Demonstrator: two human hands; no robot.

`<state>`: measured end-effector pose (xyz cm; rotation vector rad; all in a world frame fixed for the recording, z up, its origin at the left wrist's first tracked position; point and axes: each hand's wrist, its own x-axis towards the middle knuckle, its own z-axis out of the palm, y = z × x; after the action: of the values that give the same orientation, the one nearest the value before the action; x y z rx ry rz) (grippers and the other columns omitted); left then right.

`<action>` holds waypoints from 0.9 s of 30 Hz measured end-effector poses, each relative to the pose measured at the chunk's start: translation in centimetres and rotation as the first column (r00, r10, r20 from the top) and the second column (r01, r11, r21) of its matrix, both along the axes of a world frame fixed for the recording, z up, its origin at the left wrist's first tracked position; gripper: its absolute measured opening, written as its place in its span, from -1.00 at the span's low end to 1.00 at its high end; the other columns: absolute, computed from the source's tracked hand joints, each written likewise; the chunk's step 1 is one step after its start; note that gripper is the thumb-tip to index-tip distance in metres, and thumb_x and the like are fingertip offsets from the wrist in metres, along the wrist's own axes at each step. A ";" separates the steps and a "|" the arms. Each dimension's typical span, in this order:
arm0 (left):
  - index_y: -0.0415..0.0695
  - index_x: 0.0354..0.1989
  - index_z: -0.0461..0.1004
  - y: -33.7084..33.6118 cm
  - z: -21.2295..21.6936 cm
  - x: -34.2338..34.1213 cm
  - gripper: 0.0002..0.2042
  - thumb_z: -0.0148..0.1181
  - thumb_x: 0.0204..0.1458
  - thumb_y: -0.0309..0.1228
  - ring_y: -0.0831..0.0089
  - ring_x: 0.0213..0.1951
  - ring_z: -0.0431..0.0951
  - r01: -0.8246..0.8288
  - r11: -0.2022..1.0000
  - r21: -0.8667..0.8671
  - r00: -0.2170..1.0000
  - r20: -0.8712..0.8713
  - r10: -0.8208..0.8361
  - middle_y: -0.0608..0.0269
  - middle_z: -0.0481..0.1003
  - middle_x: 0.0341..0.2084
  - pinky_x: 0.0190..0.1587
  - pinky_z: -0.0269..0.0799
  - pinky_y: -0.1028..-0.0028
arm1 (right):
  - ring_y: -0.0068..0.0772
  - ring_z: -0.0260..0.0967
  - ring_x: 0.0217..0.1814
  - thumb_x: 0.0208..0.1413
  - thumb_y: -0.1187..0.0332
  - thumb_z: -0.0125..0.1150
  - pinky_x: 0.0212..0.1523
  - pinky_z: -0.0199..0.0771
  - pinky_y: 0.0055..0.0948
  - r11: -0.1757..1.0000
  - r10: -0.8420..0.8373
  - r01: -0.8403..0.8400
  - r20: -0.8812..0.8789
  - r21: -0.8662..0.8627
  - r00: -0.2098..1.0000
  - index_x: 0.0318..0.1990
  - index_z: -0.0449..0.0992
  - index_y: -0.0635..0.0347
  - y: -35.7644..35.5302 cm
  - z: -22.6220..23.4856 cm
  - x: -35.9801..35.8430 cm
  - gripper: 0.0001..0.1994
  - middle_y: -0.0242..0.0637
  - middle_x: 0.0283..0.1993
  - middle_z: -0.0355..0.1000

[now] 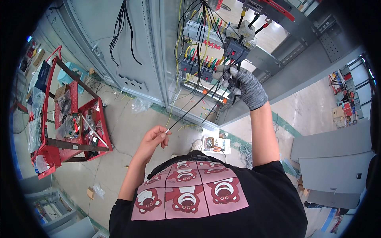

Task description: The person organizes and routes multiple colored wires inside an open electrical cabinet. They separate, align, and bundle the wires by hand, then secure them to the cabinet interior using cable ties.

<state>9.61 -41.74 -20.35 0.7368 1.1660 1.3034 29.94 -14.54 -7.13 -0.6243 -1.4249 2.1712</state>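
Note:
My bare left hand (154, 139) pinches the end of a black wire (190, 110), close to a white sleeve (167, 131) on its tip. From there the wire runs up toward my right hand (250, 88), which wears a grey knitted glove. Its fingers are closed around black wires in front of the cabinet; a dark shape below them is hard to make out. Just left of the glove is a row of small circuit breakers (196, 70) with red, green and yellow leads. Above it sits a larger black breaker (237, 50).
An open grey cabinet door (115, 35) stands at the left, a bundle of black wires (121, 23) hanging on it. A red tool cart (75, 146) holds tools and bags. By my feet lies a white board (216, 144) with small parts; coiled cable (246, 154) is beside it.

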 end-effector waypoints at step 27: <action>-0.21 0.27 0.10 31.2 11.7 2.7 -0.45 -0.16 0.22 -0.08 0.32 0.28 0.15 0.126 0.886 0.445 0.970 -0.244 -0.015 0.05 0.20 0.22 0.29 -0.02 0.33 | -0.66 0.21 -0.71 0.26 0.11 -0.04 -0.67 0.23 -0.65 0.925 -0.142 0.017 0.304 0.381 0.942 0.06 0.36 0.27 3.0 5.7 6.6 -0.59 -0.51 -0.63 0.24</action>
<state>12.31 -10.57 -8.69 1.2994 1.0071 1.4777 36.56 -11.53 -1.38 -0.9086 -1.8879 1.7152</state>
